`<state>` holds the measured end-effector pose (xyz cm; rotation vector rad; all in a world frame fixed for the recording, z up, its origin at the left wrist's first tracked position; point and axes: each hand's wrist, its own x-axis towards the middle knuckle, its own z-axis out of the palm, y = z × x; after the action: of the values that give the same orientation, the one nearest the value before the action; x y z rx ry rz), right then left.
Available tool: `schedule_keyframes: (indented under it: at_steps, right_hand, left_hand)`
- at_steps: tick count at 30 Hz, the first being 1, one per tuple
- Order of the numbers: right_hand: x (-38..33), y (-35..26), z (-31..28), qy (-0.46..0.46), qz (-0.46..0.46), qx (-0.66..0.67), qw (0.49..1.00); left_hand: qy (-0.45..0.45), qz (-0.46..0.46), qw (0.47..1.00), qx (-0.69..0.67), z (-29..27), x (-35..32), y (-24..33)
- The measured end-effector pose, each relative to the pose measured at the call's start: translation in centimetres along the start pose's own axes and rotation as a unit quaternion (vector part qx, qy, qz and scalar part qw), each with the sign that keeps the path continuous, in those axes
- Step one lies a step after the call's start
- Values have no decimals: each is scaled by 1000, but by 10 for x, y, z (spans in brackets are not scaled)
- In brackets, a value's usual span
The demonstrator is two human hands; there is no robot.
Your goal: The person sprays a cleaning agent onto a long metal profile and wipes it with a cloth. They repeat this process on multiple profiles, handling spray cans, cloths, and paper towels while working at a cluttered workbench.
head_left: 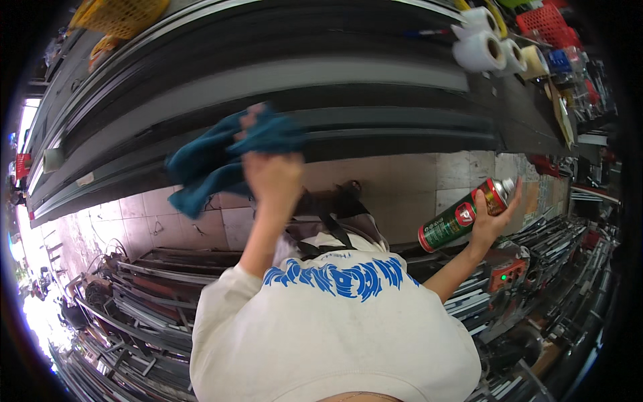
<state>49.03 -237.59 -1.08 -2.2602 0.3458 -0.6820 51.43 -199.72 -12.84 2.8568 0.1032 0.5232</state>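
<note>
A blue-teal cloth [268, 132] is bunched in my left hand [276, 175], which is closed on it and a little blurred. The cloth hangs down to the left over the near edge of the workbench, beside the long dark metal profiles [321, 100]. Off to the right, my right hand [487, 218] grips a green and red spray can [462, 216]. The can lies tilted, its white nozzle end up and to the right, and it is held away from the bench over the floor.
White film rolls [477, 52] and a red basket [541, 25] sit at the bench's far right. A yellow basket [124, 15] is at the far left. Behind me are racks of metal bars [154, 288] and a red device with a green light [507, 275].
</note>
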Motion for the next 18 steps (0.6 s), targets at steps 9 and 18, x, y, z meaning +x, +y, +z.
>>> schedule_keyframes:
  at_steps: [9,18]
  right_hand:
    - [97,65,-11,-203,35,68,976]
    - [236,111,-64,145,-185,173,956]
  left_hand:
    - [-106,67,972,-198,30,22,227]
    - [-84,76,993,-21,14,21,177]
